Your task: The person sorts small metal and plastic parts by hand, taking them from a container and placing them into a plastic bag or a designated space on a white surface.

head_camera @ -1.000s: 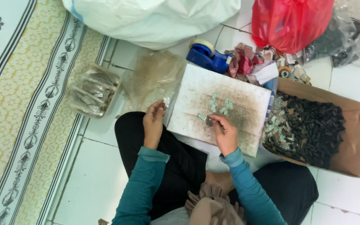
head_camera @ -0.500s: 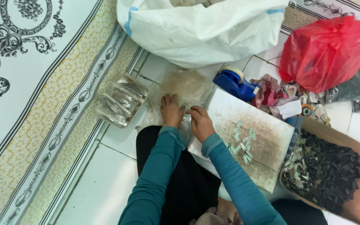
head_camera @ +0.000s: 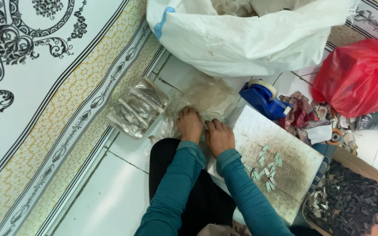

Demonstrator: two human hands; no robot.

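We see a big white sack (head_camera: 250, 39) above, a red bag (head_camera: 359, 76) to the right, then a white board (head_camera: 281, 161) scattered with small pale tags (head_camera: 265, 168). Both hands, left (head_camera: 190, 124) and right (head_camera: 218, 136), press knuckles-up on the crumpled clear plastic bag (head_camera: 202, 98) on the floor; grip hidden, cannot tell.

**Floor work area, seen from above**

Left hand (head_camera: 190, 124) and right hand (head_camera: 219, 137) are resting side by side, fingers down, on a clear crumpled plastic bag (head_camera: 202, 98) lying on the tiled floor (head_camera: 110, 196). A packet of small metal pieces (head_camera: 136, 112) is sitting just left of it. A worn white board (head_camera: 285, 170) is carrying a cluster of pale green tabs (head_camera: 265, 168). A blue tape dispenser (head_camera: 263, 99), white sack (head_camera: 250, 39), red bag (head_camera: 359, 76) and cardboard box of dark pieces (head_camera: 355, 205) are lying around.
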